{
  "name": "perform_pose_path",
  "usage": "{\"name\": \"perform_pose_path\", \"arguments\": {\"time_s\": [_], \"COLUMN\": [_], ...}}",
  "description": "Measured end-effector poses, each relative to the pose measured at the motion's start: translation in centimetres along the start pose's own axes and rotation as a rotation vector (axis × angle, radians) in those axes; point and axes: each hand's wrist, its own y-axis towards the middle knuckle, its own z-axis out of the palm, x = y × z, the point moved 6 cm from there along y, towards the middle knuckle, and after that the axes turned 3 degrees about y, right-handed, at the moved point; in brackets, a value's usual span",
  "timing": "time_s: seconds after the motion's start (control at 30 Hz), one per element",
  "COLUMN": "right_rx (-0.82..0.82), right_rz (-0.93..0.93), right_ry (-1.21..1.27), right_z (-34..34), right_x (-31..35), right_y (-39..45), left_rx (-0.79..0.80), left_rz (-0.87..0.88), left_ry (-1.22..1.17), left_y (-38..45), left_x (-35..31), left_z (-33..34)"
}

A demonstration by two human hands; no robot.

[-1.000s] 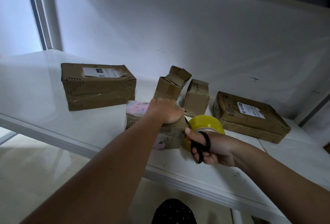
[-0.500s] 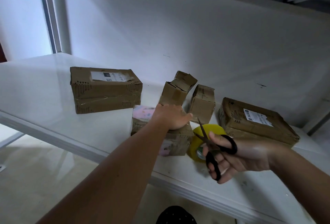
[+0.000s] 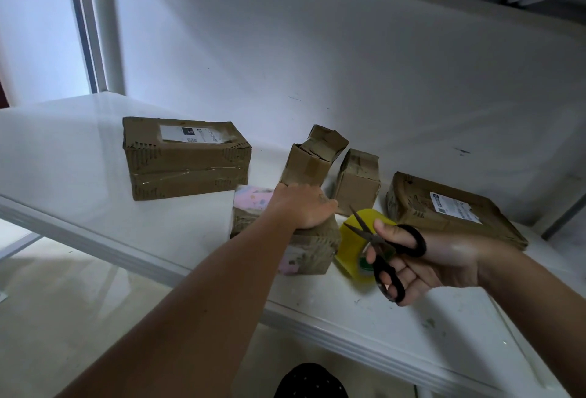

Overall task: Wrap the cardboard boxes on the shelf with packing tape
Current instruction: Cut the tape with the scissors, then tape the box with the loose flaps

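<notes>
Head view: illegible label (image 3: 192,135)

The shelf (image 3: 79,156) is glossy white, and so is the wall behind it, marked with a few small dark specks. All five cardboard boxes are brown. The large box on the left (image 3: 185,159) bears a white shipping label with a black block and shows rippled corrugation at its corners. The flat box on the right (image 3: 450,210) carries a white label with a blue mark. The nearest box (image 3: 304,248) has pale pink patches with tiny speckles. The tape roll (image 3: 355,245) is yellow, its core green and white. The scissors (image 3: 393,248) are black-handled with dark blades. A black shape with pale dots sits at the bottom edge.
</notes>
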Motion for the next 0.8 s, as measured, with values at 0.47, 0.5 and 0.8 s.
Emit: {"name": "perform_pose_path", "arguments": {"time_s": [0.47, 0.5, 0.8], "right_rx": [-0.117, -0.101, 0.106], "right_rz": [-0.029, -0.037, -0.139], "right_ry": [0.229, 0.230, 0.282], "right_z": [2.1, 2.3, -0.1], "right_x": [-0.7, -0.8, 0.2], "right_y": [1.9, 1.8, -2.2], "left_rx": [-0.011, -0.008, 0.038], "left_rz": [0.012, 0.010, 0.019], "left_ry": [0.002, 0.005, 0.053], "left_y": [-0.1, -0.1, -0.8], "left_x": [0.1, 0.1, -0.6], "left_z": [0.2, 0.2, -0.4]}}
